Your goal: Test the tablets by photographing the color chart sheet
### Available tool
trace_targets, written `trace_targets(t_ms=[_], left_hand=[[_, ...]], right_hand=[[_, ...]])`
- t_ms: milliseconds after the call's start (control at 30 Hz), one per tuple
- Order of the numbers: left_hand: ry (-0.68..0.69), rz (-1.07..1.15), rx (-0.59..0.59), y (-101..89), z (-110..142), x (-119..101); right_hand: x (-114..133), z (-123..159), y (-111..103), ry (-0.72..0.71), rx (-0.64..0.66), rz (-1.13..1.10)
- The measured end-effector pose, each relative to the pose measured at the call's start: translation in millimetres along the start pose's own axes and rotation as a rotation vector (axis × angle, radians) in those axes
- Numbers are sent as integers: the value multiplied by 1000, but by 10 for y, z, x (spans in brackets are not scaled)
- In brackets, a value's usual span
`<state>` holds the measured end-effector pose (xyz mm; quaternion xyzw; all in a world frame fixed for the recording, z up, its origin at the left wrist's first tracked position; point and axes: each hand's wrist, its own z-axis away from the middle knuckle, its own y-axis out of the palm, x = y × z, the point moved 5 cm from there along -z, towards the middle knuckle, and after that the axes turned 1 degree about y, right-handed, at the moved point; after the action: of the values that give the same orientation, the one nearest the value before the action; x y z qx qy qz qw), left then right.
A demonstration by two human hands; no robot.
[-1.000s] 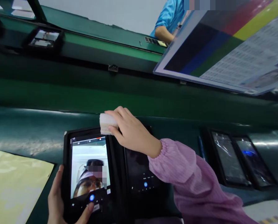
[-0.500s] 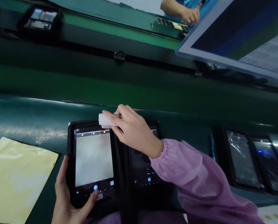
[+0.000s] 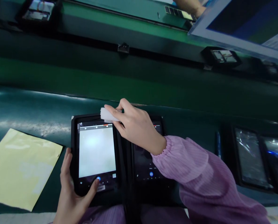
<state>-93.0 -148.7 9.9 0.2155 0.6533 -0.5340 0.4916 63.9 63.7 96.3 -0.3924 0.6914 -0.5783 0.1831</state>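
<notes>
A black tablet point(image 3: 97, 152) lies before me with a bright, nearly white picture on its lit screen. My left hand point(image 3: 74, 194) grips its lower left side, fingers along the edge and thumb over the blue round button near the screen's bottom. Between the thumb and fingers of my right hand point(image 3: 133, 124) is a small folded white cloth or pad point(image 3: 108, 115). It covers the tablet's top right corner. A second black tablet point(image 3: 145, 163), its screen mostly dark, lies just to the right, partly hidden under my right hand and sleeve.
A yellow sheet point(image 3: 24, 168) lies on the green bench at left. At right are a blue pen point(image 3: 218, 144) and two more black devices point(image 3: 253, 157). Beyond runs a green channel with opened devices point(image 3: 224, 56). A co-worker's arm point(image 3: 192, 6) and a hanging panel point(image 3: 242, 25) are at the top right.
My left thumb has moved up onto the blue button. The first tablet's screen picture has turned brighter. The view has shifted slightly; the white piece stays at the tablet's top corner.
</notes>
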Motion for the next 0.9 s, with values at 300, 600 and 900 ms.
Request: trace_targets(t_ms=[300,600,900], left_hand=[[-22,32,98,-71,23,-30],[108,-165,127,-47,7,-56],[119,-268,217,-88,-13,-22]], right_hand=[[-8,26,21,9,37,-63],[-11,252,-99,-40,-57,-125],[-1136,1704,-769,467,-501,167]])
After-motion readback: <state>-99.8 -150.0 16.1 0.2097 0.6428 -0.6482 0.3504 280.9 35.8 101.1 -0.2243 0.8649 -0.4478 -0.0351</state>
